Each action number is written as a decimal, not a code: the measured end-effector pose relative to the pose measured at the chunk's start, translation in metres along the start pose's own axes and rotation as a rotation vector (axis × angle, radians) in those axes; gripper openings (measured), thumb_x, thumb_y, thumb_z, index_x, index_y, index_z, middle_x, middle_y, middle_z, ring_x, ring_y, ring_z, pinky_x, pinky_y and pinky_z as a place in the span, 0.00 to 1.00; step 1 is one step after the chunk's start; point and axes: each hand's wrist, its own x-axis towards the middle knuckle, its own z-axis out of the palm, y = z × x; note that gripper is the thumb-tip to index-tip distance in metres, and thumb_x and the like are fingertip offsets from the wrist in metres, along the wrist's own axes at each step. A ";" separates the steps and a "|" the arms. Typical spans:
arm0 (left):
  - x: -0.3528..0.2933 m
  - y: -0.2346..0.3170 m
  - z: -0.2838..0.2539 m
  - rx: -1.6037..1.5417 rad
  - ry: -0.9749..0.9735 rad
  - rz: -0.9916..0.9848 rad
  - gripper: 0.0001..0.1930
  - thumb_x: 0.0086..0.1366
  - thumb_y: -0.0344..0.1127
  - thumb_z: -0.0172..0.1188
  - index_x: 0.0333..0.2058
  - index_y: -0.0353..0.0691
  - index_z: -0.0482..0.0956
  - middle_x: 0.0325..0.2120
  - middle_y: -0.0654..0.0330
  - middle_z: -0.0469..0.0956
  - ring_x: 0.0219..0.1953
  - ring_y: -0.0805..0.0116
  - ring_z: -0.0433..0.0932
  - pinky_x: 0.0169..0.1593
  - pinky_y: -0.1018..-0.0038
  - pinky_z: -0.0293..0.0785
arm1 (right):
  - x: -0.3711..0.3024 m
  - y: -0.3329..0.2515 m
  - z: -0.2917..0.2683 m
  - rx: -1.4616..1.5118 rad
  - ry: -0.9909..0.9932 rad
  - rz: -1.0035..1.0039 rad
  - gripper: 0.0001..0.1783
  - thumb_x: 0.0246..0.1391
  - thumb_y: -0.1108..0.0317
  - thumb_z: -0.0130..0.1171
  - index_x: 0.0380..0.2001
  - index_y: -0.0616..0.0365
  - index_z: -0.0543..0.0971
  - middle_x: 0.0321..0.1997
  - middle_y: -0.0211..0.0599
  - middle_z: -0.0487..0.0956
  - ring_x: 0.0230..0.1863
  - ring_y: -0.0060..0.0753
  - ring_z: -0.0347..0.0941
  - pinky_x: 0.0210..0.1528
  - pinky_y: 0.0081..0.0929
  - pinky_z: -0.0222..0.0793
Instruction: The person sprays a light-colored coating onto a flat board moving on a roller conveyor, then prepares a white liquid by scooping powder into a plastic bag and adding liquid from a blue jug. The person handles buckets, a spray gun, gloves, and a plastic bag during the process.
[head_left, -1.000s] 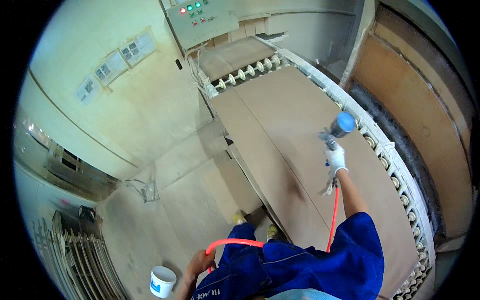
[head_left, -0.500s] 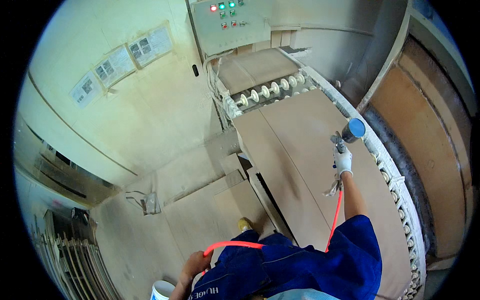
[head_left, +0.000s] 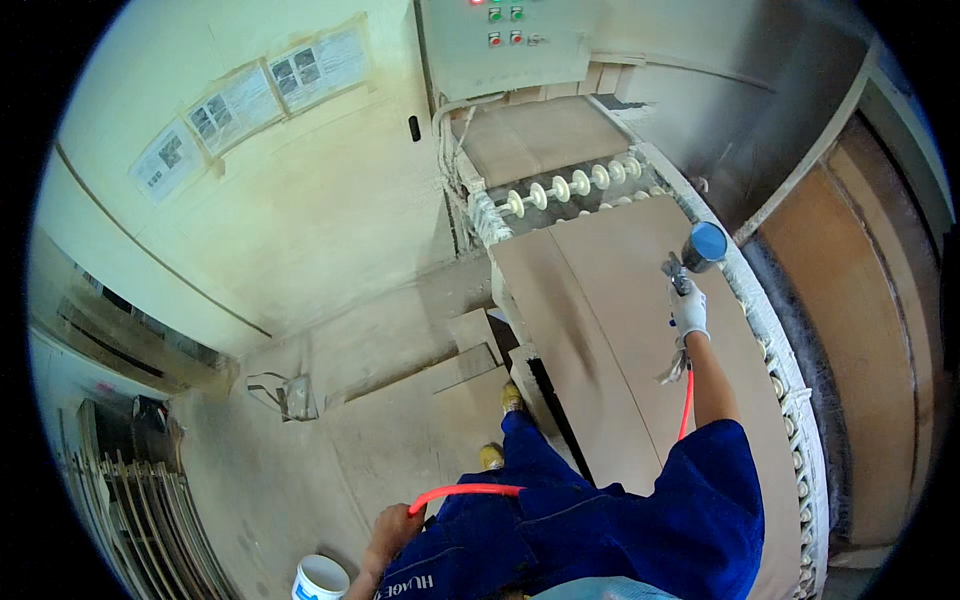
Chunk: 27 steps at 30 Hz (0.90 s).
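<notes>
— Shifted nearer the far end of the board [head_left: 625,300]! Gripping?
— Clamped fingers: right hand [head_left: 690,312] on spray gun [head_left: 678,274], over the board; left hand [head_left: 398,528] on hose [head_left: 462,489] (bright red). Likely less board ahead.

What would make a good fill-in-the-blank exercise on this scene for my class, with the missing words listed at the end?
1. The person's right hand wears a white fabric ____.
2. The grey metal spray gun it grips carries a round, dark-sided cup whose top is ____.
3. The bare left hand holds a bright red, flexible ____.
4. The person's footwear is coloured ____.

Missing words: glove; blue; hose; yellow.
</notes>
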 end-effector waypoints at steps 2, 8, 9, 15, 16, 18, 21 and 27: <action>0.000 0.007 0.007 -0.048 0.062 -0.076 0.26 0.66 0.56 0.49 0.25 0.38 0.82 0.27 0.42 0.81 0.35 0.40 0.80 0.40 0.51 0.74 | 0.011 0.008 0.035 0.045 -0.080 0.010 0.13 0.56 0.61 0.61 0.38 0.60 0.79 0.19 0.34 0.76 0.17 0.27 0.73 0.20 0.32 0.72; 0.026 0.012 0.019 -0.097 0.005 -0.335 0.25 0.62 0.57 0.53 0.33 0.39 0.83 0.35 0.39 0.80 0.43 0.38 0.78 0.48 0.50 0.71 | 0.002 -0.052 0.135 0.095 -0.330 -0.046 0.19 0.53 0.57 0.63 0.39 0.62 0.79 0.21 0.39 0.78 0.21 0.30 0.76 0.25 0.33 0.74; 0.032 0.006 0.023 -0.088 -0.009 -0.368 0.24 0.62 0.57 0.53 0.34 0.39 0.83 0.35 0.40 0.80 0.43 0.38 0.78 0.48 0.50 0.72 | 0.002 -0.062 0.149 0.087 -0.395 -0.050 0.18 0.53 0.57 0.63 0.38 0.62 0.79 0.21 0.39 0.78 0.21 0.30 0.76 0.24 0.33 0.74; 0.068 -0.036 0.077 0.007 -0.125 -0.459 0.25 0.62 0.60 0.53 0.28 0.43 0.84 0.30 0.42 0.81 0.39 0.38 0.80 0.42 0.49 0.74 | 0.026 -0.097 0.180 0.039 -0.661 -0.036 0.16 0.55 0.57 0.63 0.34 0.61 0.81 0.20 0.32 0.76 0.18 0.24 0.71 0.20 0.29 0.71; 0.073 -0.036 0.088 0.032 -0.073 -0.535 0.25 0.62 0.60 0.52 0.27 0.44 0.85 0.30 0.43 0.82 0.38 0.38 0.80 0.42 0.49 0.74 | 0.036 -0.099 0.182 0.030 -0.691 -0.014 0.15 0.55 0.57 0.63 0.33 0.61 0.81 0.20 0.30 0.75 0.18 0.21 0.70 0.18 0.28 0.69; 0.088 -0.019 0.072 0.032 -0.131 -0.586 0.26 0.62 0.62 0.51 0.27 0.44 0.85 0.31 0.44 0.82 0.38 0.40 0.81 0.42 0.51 0.75 | 0.068 -0.083 0.181 -0.020 -0.640 -0.019 0.16 0.56 0.57 0.63 0.33 0.62 0.81 0.19 0.30 0.75 0.16 0.23 0.69 0.17 0.28 0.70; 0.116 0.008 0.036 -0.015 -0.179 -0.556 0.26 0.63 0.61 0.51 0.29 0.44 0.84 0.32 0.45 0.82 0.39 0.41 0.80 0.43 0.51 0.75 | 0.127 -0.060 0.172 -0.002 -0.547 -0.020 0.16 0.56 0.57 0.62 0.34 0.61 0.80 0.19 0.30 0.75 0.16 0.23 0.70 0.17 0.28 0.70; 0.170 0.061 0.008 -0.062 -0.181 -0.535 0.24 0.63 0.60 0.51 0.32 0.44 0.82 0.34 0.46 0.81 0.40 0.43 0.79 0.44 0.53 0.74 | 0.233 -0.015 0.148 -0.156 -0.450 -0.004 0.18 0.54 0.58 0.62 0.41 0.60 0.80 0.22 0.39 0.79 0.22 0.34 0.77 0.27 0.35 0.75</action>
